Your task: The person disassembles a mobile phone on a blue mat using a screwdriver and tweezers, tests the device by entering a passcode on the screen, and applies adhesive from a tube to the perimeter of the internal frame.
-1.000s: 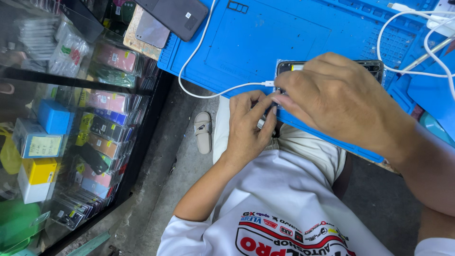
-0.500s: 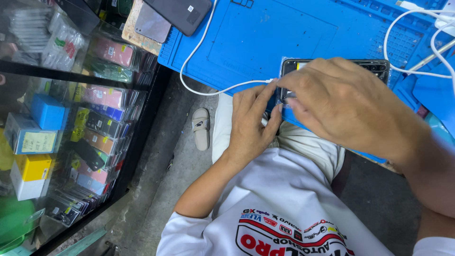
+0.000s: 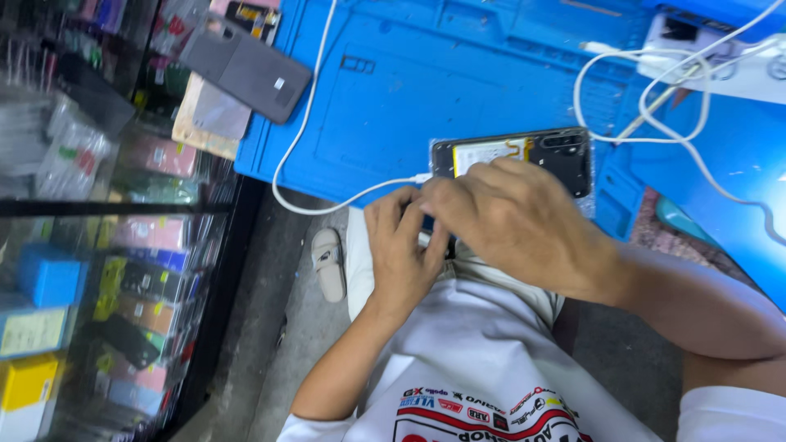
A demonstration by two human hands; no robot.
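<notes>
Both hands meet, left [image 3: 401, 254] fingers curled, right [image 3: 512, 225] palm-down over it.

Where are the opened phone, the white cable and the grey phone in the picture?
opened phone [image 3: 536, 155], head view, on its exposed back.
white cable [image 3: 304, 123], head view, on the stretch crossing the blue mat.
grey phone [image 3: 246, 69], head view, on its back cover.

Two hands – left hand [image 3: 403, 250], right hand [image 3: 516, 221]; one opened phone [image 3: 524, 155] (back off); one grey phone [image 3: 246, 67]; one sandal [image 3: 329, 263].

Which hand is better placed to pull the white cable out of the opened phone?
Probably the left hand: its fingers sit at the white cable plug on the opened phone edge. The right hand lies across the phone, steadying it.
</notes>
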